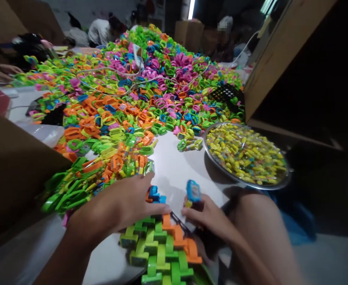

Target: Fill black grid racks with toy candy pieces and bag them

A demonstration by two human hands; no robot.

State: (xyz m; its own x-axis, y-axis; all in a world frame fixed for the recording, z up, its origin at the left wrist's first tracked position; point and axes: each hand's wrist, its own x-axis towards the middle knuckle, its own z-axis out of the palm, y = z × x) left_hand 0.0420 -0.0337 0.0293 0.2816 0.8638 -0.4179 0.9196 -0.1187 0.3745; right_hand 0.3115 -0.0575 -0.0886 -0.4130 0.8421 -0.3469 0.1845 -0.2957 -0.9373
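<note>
My right hand [205,213] pinches a blue toy watch [194,190], held upright above the white table, with a bit of yellow at its lower end. My left hand [129,200] is spread, its thumb stretched across the near rows and its other fingers reaching toward the loose pile. Beneath it, green and orange toy watches [162,249] stand packed in neat rows, with a black tray edge [179,221] showing at their right. A few blue watches [156,194] sit at the far end of the rows, beside my left thumb; whether it touches them I cannot tell.
A large heap of colourful toy watches [150,87] covers the table [174,158], with a white cord across it. At right stands a metal bowl [280,183] of yellow wrapped pieces. Cardboard boxes [269,59] flank both sides. Another person's hands [1,73] are at far left.
</note>
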